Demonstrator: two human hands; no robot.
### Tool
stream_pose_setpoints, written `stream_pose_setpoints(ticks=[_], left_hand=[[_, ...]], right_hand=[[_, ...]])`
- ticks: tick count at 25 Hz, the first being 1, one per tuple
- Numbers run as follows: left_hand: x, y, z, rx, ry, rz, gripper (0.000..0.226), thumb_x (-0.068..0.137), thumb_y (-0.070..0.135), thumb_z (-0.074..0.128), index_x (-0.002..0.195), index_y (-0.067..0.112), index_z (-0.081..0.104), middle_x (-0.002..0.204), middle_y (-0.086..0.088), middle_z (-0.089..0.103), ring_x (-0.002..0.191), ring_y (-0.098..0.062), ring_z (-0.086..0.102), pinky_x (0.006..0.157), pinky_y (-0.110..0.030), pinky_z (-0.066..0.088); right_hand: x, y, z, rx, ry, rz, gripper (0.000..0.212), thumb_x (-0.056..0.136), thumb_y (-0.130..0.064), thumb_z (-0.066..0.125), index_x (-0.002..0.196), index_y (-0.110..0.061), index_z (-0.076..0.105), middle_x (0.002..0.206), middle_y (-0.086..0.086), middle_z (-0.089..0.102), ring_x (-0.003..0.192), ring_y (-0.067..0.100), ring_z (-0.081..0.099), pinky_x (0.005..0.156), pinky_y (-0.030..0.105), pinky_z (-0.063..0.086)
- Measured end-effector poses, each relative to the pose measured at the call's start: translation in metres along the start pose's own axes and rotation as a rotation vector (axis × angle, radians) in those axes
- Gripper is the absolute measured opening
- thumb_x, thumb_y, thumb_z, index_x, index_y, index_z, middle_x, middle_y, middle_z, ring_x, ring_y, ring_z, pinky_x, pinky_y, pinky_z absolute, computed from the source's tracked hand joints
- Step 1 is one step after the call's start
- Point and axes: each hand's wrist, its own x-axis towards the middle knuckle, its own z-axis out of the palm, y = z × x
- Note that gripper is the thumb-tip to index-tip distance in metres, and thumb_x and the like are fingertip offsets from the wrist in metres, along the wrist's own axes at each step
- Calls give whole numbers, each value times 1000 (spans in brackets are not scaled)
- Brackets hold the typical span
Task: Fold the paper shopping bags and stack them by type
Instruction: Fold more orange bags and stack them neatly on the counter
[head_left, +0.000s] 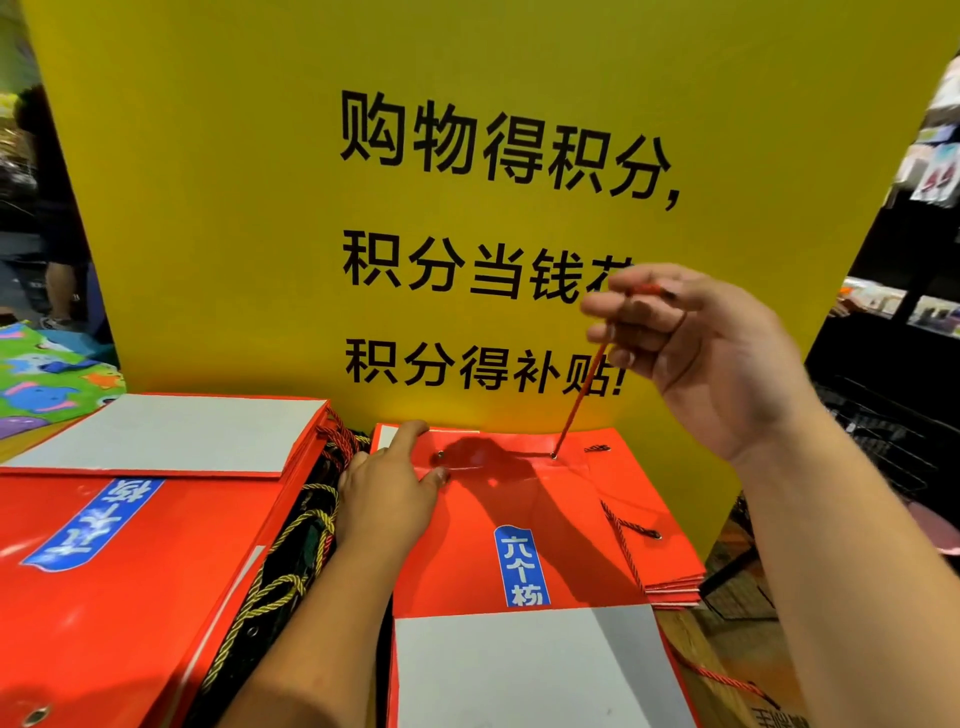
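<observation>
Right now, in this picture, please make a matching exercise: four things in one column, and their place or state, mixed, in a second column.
1. left hand
2. right hand
3. red cord
4. yellow board

a. stands upright behind the bags
b. presses flat on the red bag
c. raised, pinching the cord
d. stretched from the bag's hole up to the fingers

Pairs: 1-b, 2-c, 3-d, 4-a

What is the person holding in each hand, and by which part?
The right hand pinches the red cord handle near its upper end, pulling it taut. The left hand grips nothing; it presses flat on the red bag.
</observation>
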Motion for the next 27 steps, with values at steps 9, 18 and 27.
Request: stream_pose_setpoints(ticks=[9,18,27], left_hand=[[3,-2,6,33,-36,26,51,89,51,64,135,43,44,106,-6,67,114,-31,49,95,-42,40],[6,-6,11,-8,18,51,32,101,33,48,133,39,48,114,0,67,113,-26,51,96,-41,37],[9,-7,15,1,36,29,30,102,31,46,131,37,52,113,-4,68,113,-28,50,94,-41,38]], right_hand=[[24,10,4,-433,-26,-122,16,100,-11,55,105,-17,69,97,3,76,83,12,69,64,19,49],[18,213,35,-1124,-122,-206,25,95,-29,53,108,-26,74,92,-2,66,91,22,61,77,41,48],[10,227,32,-1047,7,-336,6,80,-20,68,86,-19,69,82,-6,66,80,13,59,74,30,45]])
